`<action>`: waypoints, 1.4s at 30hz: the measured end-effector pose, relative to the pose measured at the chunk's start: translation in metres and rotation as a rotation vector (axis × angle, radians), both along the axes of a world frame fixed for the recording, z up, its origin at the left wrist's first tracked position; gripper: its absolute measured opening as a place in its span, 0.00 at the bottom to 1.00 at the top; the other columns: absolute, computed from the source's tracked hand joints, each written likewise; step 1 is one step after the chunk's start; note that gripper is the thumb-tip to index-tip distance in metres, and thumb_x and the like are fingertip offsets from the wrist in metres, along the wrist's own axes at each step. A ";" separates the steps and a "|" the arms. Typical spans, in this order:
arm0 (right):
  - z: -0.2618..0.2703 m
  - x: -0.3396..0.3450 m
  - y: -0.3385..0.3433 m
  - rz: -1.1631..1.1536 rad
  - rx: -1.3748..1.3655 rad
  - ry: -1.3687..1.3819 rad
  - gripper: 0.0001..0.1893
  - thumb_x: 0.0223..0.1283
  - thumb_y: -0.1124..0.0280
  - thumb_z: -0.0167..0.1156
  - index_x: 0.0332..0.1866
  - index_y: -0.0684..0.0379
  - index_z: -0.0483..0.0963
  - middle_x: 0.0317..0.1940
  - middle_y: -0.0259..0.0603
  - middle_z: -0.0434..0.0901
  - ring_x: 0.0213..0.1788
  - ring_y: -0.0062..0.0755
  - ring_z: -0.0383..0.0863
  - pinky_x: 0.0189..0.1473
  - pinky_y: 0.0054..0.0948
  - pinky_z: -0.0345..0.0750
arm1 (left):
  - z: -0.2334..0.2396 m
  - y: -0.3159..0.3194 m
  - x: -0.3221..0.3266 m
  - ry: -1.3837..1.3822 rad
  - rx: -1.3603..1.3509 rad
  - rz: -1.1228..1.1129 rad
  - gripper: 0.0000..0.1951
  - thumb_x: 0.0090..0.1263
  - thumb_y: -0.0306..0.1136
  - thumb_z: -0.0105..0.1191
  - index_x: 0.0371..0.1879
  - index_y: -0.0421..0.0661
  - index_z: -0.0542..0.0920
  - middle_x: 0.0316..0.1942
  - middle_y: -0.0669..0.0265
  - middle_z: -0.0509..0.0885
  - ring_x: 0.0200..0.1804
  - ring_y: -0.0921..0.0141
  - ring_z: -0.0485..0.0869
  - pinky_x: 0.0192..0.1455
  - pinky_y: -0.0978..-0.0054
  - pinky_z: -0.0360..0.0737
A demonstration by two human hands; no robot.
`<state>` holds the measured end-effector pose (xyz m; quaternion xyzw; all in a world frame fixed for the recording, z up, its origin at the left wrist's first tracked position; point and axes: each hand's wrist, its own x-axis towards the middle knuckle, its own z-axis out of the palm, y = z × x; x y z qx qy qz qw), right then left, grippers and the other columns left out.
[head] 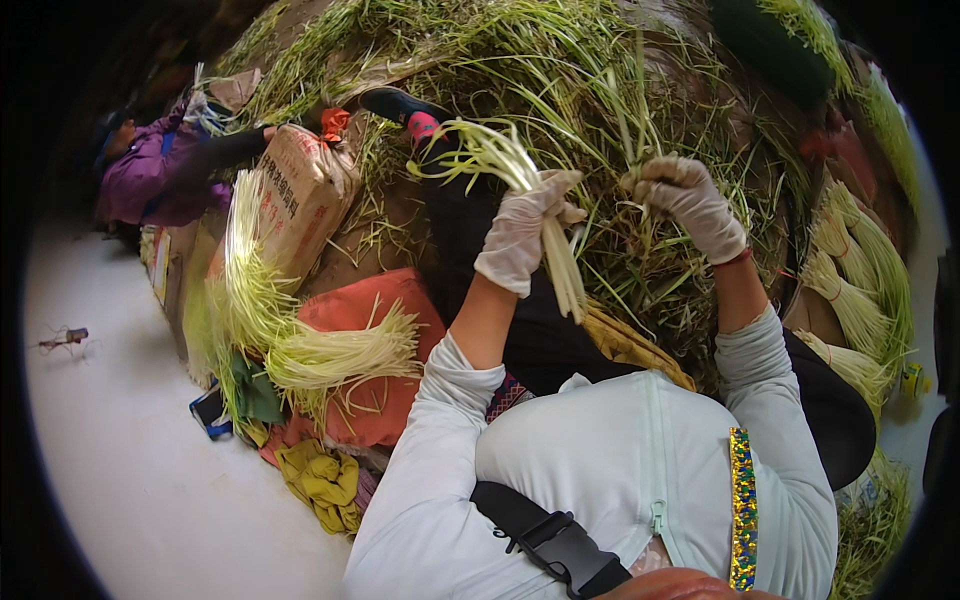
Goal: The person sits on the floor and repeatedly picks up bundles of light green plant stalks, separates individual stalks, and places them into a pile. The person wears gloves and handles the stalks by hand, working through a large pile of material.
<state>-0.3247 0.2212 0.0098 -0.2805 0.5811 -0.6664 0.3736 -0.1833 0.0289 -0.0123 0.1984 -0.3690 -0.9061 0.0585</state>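
Observation:
My left hand (534,225), in a white glove, grips a small bundle of pale leafy stalks (564,271). Its thick white ends point down towards my lap, and its thin yellow-green leaves (480,146) droop over the far side. To the right of it, my gloved right hand (679,191) pinches a few long green blades (626,112) that rise above the fingers. A wide heap of loose green leaves and dry trimmings (660,277) lies beneath and beyond both hands. Between the two hands there is a small gap.
Sorted pale stalks (345,352) lie over a red sack (390,292) at my left. A printed sack (307,195) stands beyond it, near a person in purple (157,176). Tied bundles (844,289) rest at the right. An olive cloth (322,480) lies on the left.

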 end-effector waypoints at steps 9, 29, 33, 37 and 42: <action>-0.018 0.022 -0.016 -0.177 0.024 0.121 0.04 0.62 0.79 0.57 0.40 0.63 0.78 0.28 0.29 0.79 0.28 0.15 0.74 0.32 0.16 0.72 | 0.009 0.012 -0.003 -0.076 -0.178 -0.113 0.03 0.62 0.29 0.57 0.29 0.44 0.79 0.21 0.72 0.77 0.23 0.77 0.77 0.43 0.73 0.81; -0.091 -0.021 0.039 1.007 1.495 0.800 0.13 0.48 0.63 0.63 0.40 0.55 0.82 0.37 0.44 0.83 0.36 0.36 0.82 0.40 0.37 0.80 | 0.037 -0.090 0.013 0.316 0.108 0.227 0.10 0.66 0.39 0.58 0.34 0.46 0.78 0.16 0.74 0.75 0.21 0.75 0.78 0.49 0.58 0.84; -0.093 -0.049 -0.021 0.098 0.722 0.896 0.10 0.59 0.64 0.60 0.39 0.60 0.80 0.38 0.48 0.83 0.40 0.40 0.82 0.47 0.34 0.78 | -0.007 -0.045 0.007 0.072 0.242 0.285 0.12 0.69 0.38 0.54 0.38 0.41 0.75 0.16 0.72 0.71 0.22 0.71 0.78 0.44 0.61 0.86; -0.117 -0.043 -0.063 0.060 1.005 0.658 0.16 0.59 0.61 0.60 0.45 0.63 0.77 0.41 0.49 0.82 0.43 0.49 0.81 0.48 0.36 0.75 | -0.030 -0.021 0.013 -0.077 0.316 0.286 0.11 0.71 0.37 0.53 0.39 0.40 0.75 0.17 0.73 0.68 0.22 0.71 0.75 0.45 0.63 0.84; -0.078 -0.046 -0.041 -0.199 0.390 0.194 0.08 0.59 0.73 0.62 0.43 0.57 0.80 0.30 0.31 0.80 0.30 0.18 0.75 0.29 0.20 0.71 | -0.031 -0.025 0.020 -0.103 0.261 0.290 0.12 0.66 0.37 0.59 0.39 0.42 0.77 0.13 0.76 0.66 0.23 0.72 0.75 0.51 0.61 0.82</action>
